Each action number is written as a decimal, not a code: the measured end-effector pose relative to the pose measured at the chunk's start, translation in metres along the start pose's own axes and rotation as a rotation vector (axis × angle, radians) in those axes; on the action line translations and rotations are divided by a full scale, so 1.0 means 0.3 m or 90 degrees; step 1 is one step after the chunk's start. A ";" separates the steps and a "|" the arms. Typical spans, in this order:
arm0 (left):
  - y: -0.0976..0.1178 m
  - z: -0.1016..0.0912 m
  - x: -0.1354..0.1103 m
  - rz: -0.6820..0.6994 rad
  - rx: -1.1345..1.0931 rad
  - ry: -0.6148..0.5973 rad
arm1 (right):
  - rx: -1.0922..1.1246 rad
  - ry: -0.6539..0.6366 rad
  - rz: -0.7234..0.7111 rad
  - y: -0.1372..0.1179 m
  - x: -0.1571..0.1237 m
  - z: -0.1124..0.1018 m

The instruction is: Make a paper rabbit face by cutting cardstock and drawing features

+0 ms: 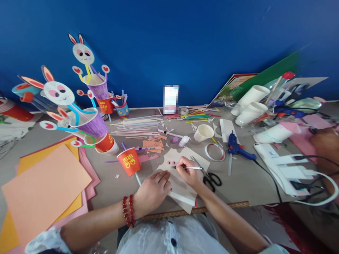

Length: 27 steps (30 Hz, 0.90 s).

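Observation:
My right hand [188,172] is closed on a silver pen [188,168], its tip on a white paper cut-out [178,157] that has pink eyes drawn on it. My left hand [153,190], with a red bead bracelet at the wrist, rests knuckles-up on the lower part of the same paper, fingers curled and pressing it to the table. A red paper cup [129,161] stands just left of the paper. Black-handled scissors [211,179] lie right of my right hand.
Orange, yellow and pink paper sheets [45,187] lie at the left. Paper-cup rabbit figures [87,123] stand behind them. A blue glue gun [236,148], a tape roll [215,151], a white cup [203,132], straws [137,123] and a white power strip [288,173] crowd the table. Another person's hand [324,143] is at the far right.

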<state>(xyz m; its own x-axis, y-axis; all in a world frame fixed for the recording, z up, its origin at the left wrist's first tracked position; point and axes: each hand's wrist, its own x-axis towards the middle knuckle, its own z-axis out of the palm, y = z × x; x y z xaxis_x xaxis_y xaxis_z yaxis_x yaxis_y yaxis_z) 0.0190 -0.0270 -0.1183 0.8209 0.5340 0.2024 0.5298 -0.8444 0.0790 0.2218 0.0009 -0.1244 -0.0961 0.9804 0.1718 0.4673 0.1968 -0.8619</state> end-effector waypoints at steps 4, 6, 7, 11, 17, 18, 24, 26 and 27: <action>0.000 -0.003 0.002 0.000 0.005 0.001 | -0.001 0.005 -0.011 0.011 0.000 0.005; 0.001 -0.002 0.001 -0.001 0.005 0.001 | 0.000 0.009 -0.015 0.017 -0.001 0.008; 0.001 -0.001 0.000 -0.001 0.004 0.001 | 0.000 0.010 -0.014 0.019 -0.001 0.010; 0.001 0.005 -0.003 -0.001 0.004 0.000 | -0.003 0.011 -0.014 0.024 -0.002 0.012; -0.002 0.006 -0.002 0.005 0.012 -0.003 | -0.001 0.012 -0.019 0.019 -0.003 0.010; -0.002 0.007 -0.002 0.004 0.012 -0.002 | 0.000 0.012 -0.019 0.018 -0.003 0.010; -0.001 0.011 -0.003 -0.001 0.011 -0.010 | 0.008 0.012 -0.031 0.027 -0.004 0.012; -0.001 0.010 -0.003 0.000 0.011 -0.004 | 0.014 0.010 -0.033 0.032 -0.004 0.013; -0.001 0.010 -0.003 0.000 0.011 0.000 | 0.014 0.010 -0.033 0.033 -0.003 0.013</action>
<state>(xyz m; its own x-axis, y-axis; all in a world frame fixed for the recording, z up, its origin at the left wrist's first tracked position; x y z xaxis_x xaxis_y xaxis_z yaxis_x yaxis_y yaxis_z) 0.0187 -0.0272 -0.1214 0.8211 0.5339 0.2017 0.5331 -0.8437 0.0629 0.2230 0.0018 -0.1350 -0.1057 0.9687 0.2246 0.4430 0.2480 -0.8615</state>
